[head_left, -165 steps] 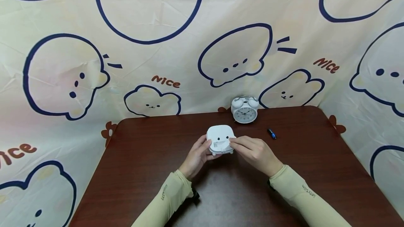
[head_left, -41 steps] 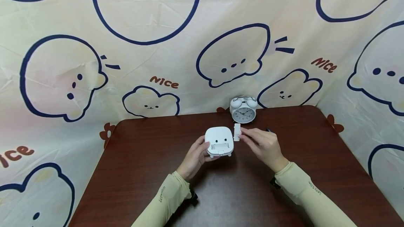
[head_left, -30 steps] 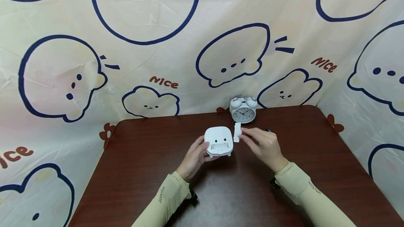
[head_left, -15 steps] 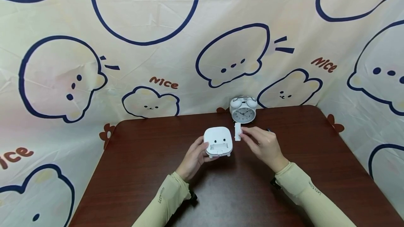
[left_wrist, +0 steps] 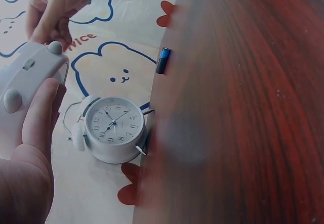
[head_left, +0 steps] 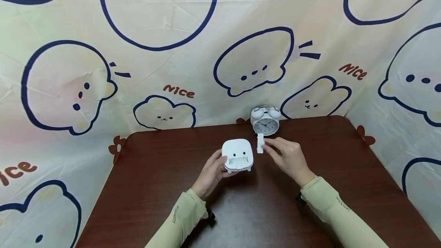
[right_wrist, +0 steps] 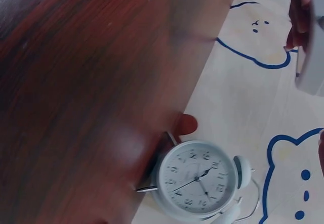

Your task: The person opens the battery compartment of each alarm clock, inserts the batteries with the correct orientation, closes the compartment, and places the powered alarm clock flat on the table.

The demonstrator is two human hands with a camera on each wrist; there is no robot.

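Observation:
My left hand (head_left: 211, 171) grips a white rounded-square device (head_left: 237, 145) by its left side and from below, above the table. Its near face shows two small dark spots and an uncovered battery compartment; the opposite face is hidden. Small round feet on the device (left_wrist: 31, 85) show in the left wrist view, with fingers along its side. Just right of the device, my right hand (head_left: 291, 160) pinches a white battery cover (head_left: 260, 141) upright between thumb and fingers, apart from the device. In the right wrist view, the device (right_wrist: 315, 57) appears at the right edge.
A white twin-bell alarm clock (head_left: 266, 125) stands at the far edge of the dark wooden table (head_left: 165, 163), behind the battery cover. A blue and black battery (left_wrist: 162, 60) lies on the table, hidden behind my right hand in the head view. A patterned cloth (head_left: 165, 64) hangs behind.
Earlier my right fingers were at the device's face; the battery cover has since come off and moved right in them. Over the last second both hands have barely moved.

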